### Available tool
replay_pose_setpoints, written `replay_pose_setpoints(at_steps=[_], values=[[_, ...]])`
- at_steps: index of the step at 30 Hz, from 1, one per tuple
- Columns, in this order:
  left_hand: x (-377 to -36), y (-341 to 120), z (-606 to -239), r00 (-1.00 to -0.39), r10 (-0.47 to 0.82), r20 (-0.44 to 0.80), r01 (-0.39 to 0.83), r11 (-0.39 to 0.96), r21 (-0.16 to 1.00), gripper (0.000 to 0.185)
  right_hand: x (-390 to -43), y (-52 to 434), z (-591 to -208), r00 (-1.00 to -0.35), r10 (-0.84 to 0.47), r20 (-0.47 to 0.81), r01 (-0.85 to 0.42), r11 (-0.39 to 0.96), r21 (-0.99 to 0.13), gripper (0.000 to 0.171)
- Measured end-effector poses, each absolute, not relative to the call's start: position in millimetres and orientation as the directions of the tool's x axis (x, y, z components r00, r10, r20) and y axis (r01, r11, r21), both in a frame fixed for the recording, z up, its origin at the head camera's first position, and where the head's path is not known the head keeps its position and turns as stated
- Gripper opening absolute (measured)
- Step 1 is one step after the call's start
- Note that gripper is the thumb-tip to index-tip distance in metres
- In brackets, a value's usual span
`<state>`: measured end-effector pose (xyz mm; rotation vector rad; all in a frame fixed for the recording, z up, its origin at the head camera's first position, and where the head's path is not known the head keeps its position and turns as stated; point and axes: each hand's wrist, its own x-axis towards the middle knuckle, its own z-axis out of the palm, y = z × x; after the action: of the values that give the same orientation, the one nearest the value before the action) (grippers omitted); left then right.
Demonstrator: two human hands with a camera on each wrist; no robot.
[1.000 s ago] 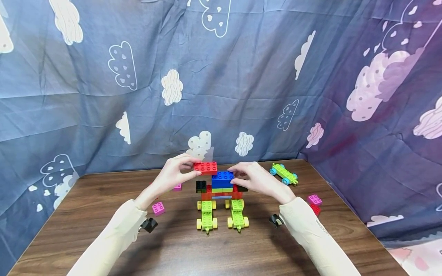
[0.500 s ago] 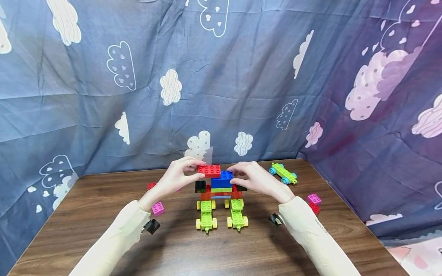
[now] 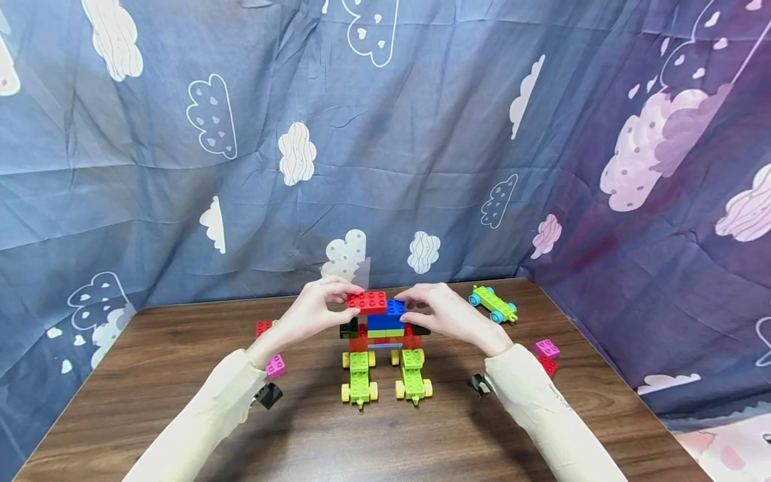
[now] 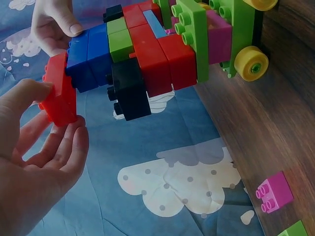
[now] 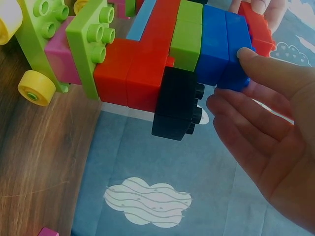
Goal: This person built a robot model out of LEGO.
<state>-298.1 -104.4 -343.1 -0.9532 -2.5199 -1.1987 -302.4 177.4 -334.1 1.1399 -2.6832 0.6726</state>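
Observation:
A brick figure stands mid-table on two lime-green wheeled bases with yellow wheels. Above them come red bricks, a black brick at the side, lime-green bricks and two stacked blue bricks. My left hand pinches a red brick between thumb and fingers. That brick is right at the studded top of the upper blue brick, over its left part. My right hand grips the upper blue brick from the right, thumb on its near face and fingers behind.
Left of the figure lie a pink brick and a small red brick. At the back right is a lime-green car base with blue wheels. Another pink brick is by the right sleeve. A cloud-print cloth hangs behind the table.
My left hand has brought the red brick rightward and down, from beside the blue brick to over its left part. The right hand has kept its grip in place.

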Motion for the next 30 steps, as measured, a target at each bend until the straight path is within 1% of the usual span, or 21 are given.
replay_pose_setpoints(at_steps=[9,17,22,30], values=[[-297.8,-102.1,-340.6,-0.776,0.469,0.421,0.627,0.502,0.596,0.032,-304.1,177.7,-335.7,-0.695,-0.652,0.303,-0.718,0.608,-0.339,0.033],[-296.4,-98.5,-338.8,-0.792,0.473,0.385,0.607,0.554,0.570,0.029,-303.5,177.9,-335.3,-0.695,-0.648,0.311,-0.718,0.603,-0.348,0.033],[-298.2,-97.5,-340.0,-0.785,0.491,0.377,0.614,0.545,0.571,0.032,-303.5,177.5,-335.0,-0.683,-0.660,0.314,-0.730,0.595,-0.335,0.033],[-298.2,-97.5,-338.3,-0.770,0.513,0.381,0.627,0.494,0.603,0.037,-303.5,177.1,-333.6,-0.678,-0.663,0.319,-0.735,0.594,-0.326,0.033]])
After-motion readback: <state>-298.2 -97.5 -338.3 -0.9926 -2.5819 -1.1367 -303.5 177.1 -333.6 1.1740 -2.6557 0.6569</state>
